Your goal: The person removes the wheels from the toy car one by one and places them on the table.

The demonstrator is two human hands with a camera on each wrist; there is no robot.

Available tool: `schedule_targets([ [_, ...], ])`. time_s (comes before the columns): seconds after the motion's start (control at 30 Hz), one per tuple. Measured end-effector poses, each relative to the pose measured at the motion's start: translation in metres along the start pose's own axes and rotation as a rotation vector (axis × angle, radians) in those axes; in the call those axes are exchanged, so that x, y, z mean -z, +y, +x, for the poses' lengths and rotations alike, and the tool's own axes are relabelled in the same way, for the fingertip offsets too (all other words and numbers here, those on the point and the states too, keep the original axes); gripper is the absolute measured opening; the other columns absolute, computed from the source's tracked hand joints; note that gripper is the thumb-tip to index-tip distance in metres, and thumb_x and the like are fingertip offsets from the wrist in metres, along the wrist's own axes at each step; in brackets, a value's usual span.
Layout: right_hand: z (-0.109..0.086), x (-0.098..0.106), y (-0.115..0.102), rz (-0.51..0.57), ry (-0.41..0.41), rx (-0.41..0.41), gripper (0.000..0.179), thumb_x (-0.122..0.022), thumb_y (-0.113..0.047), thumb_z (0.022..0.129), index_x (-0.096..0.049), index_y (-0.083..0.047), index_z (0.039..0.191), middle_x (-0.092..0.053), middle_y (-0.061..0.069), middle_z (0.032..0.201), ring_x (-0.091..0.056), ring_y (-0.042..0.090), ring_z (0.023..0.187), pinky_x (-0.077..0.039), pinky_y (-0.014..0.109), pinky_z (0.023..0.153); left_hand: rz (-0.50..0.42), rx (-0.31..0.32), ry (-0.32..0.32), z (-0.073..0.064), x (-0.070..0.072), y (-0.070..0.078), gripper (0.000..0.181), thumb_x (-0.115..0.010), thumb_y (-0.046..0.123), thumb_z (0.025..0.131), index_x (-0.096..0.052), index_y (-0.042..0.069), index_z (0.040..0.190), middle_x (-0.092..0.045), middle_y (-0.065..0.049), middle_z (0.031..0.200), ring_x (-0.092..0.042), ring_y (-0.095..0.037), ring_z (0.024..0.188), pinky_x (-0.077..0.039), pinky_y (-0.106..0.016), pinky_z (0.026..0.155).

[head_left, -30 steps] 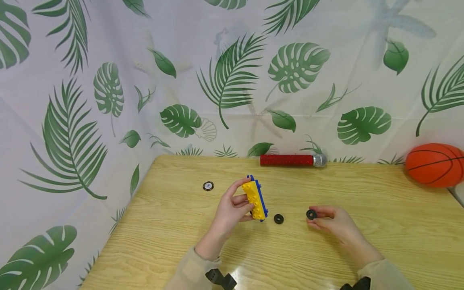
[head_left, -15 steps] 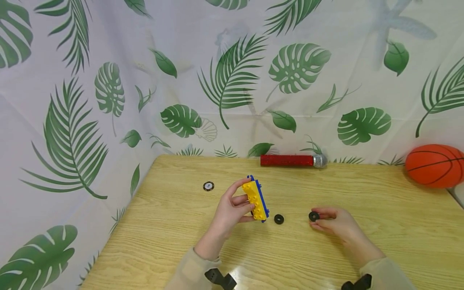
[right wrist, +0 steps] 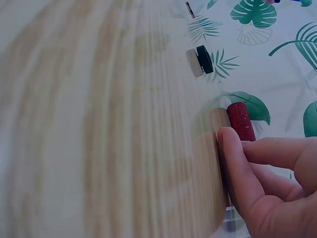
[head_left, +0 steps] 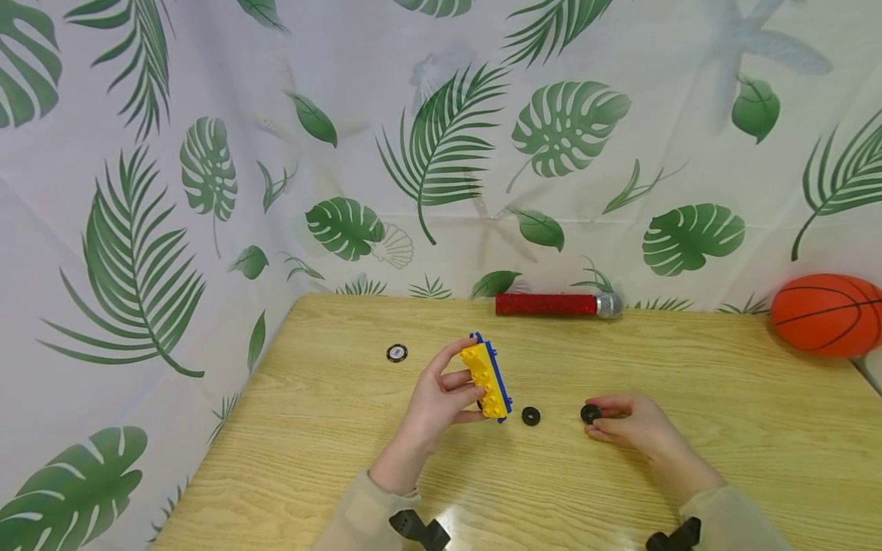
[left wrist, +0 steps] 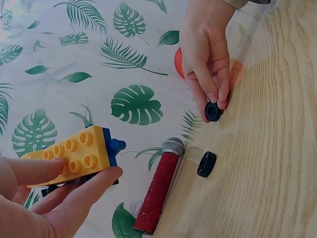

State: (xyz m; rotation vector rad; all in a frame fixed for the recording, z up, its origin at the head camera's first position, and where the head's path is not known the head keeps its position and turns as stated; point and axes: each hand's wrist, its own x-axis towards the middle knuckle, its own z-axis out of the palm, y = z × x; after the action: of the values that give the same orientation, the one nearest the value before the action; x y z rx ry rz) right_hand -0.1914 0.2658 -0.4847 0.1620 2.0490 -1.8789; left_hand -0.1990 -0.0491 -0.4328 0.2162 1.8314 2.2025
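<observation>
My left hand (head_left: 439,396) holds up a studded yellow block on a blue base (head_left: 489,381), tilted on its side, fingers and thumb around it. In the left wrist view the yellow block (left wrist: 79,153) shows its round studs, with a blue peg (left wrist: 117,145) at the end of the base. Between thumb and fingertips my right hand (head_left: 630,425) pinches a small black toy wheel (head_left: 590,414) low over the table. A second black wheel (head_left: 530,416) lies flat on the table between the hands. In the right wrist view the pinched wheel is hidden by the fingers (right wrist: 235,163).
A red glitter microphone (head_left: 546,304) lies along the table's back edge. At the back right sits an orange basketball (head_left: 827,314). A dark-rimmed round chip (head_left: 396,353) lies left of my left hand. A leaf-print curtain (head_left: 441,191) hangs behind the wooden table (head_left: 289,428).
My right hand with the wheel shifts slightly right, then back left, ending a little lower. My left hand and the block stay in place.
</observation>
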Motion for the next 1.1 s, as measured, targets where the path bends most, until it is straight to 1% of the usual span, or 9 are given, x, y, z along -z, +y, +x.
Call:
schedule_targets([
  [0.1,0.0009,-0.0010,-0.0002,-0.027,0.012,-0.003,0.051,-0.056,0.016,0.091,-0.036,0.025,0.137,-0.053,0.020,0.104,-0.072,0.013,0.081,-0.060,0.026,0.078,-0.004,0.002,0.002,0.0000,-0.0004,0.0001,0.064,-0.061,-0.008,0.093,-0.049,0.029,0.144,-0.068,-0.021,0.123,-0.071,-0.028,0.100,-0.062,-0.044,0.072],
  [0.33,0.0027,-0.0013,-0.0001,-0.023,0.026,-0.020,0.052,-0.057,0.016,0.091,-0.036,0.025,0.137,-0.057,0.018,0.102,-0.071,0.012,0.080,-0.061,0.027,0.077,-0.029,0.020,-0.005,-0.0003,-0.0003,-0.0007,0.065,-0.060,-0.008,0.093,-0.048,0.030,0.144,-0.068,-0.021,0.122,-0.071,-0.028,0.100,-0.062,-0.043,0.070],
  [0.57,0.0030,-0.0012,-0.0006,-0.048,0.016,-0.019,0.051,-0.056,0.014,0.093,-0.035,0.025,0.138,-0.057,0.018,0.102,-0.071,0.012,0.080,-0.061,0.027,0.077,-0.042,0.029,-0.010,-0.0002,0.0008,-0.0009,0.067,-0.060,-0.009,0.093,-0.047,0.031,0.145,-0.068,-0.022,0.122,-0.071,-0.028,0.100,-0.062,-0.041,0.069],
  [0.8,0.0042,0.0006,0.0014,-0.047,-0.001,-0.010,0.052,-0.057,0.016,0.091,-0.035,0.026,0.137,-0.058,0.017,0.100,-0.071,0.012,0.080,-0.061,0.027,0.077,-0.037,0.026,-0.010,0.0003,0.0019,-0.0021,0.066,-0.060,-0.009,0.093,-0.047,0.030,0.145,-0.068,-0.021,0.123,-0.071,-0.028,0.100,-0.062,-0.041,0.070],
  [1.0,0.0020,0.0007,-0.0001,-0.078,-0.010,-0.002,0.050,-0.056,0.016,0.092,-0.036,0.026,0.136,-0.052,0.020,0.104,-0.071,0.012,0.081,-0.060,0.026,0.078,-0.038,0.022,-0.009,0.0002,0.0021,-0.0023,0.067,-0.060,-0.010,0.092,-0.047,0.030,0.145,-0.068,-0.022,0.123,-0.071,-0.028,0.100,-0.062,-0.042,0.070],
  [1.1,0.0009,0.0002,-0.0012,-0.068,0.002,-0.004,0.050,-0.057,0.016,0.091,-0.037,0.026,0.136,-0.049,0.021,0.107,-0.071,0.012,0.080,-0.060,0.026,0.078,-0.037,0.021,-0.009,-0.0001,0.0023,-0.0024,0.068,-0.059,-0.010,0.092,-0.046,0.030,0.145,-0.067,-0.023,0.123,-0.071,-0.029,0.100,-0.062,-0.042,0.070],
])
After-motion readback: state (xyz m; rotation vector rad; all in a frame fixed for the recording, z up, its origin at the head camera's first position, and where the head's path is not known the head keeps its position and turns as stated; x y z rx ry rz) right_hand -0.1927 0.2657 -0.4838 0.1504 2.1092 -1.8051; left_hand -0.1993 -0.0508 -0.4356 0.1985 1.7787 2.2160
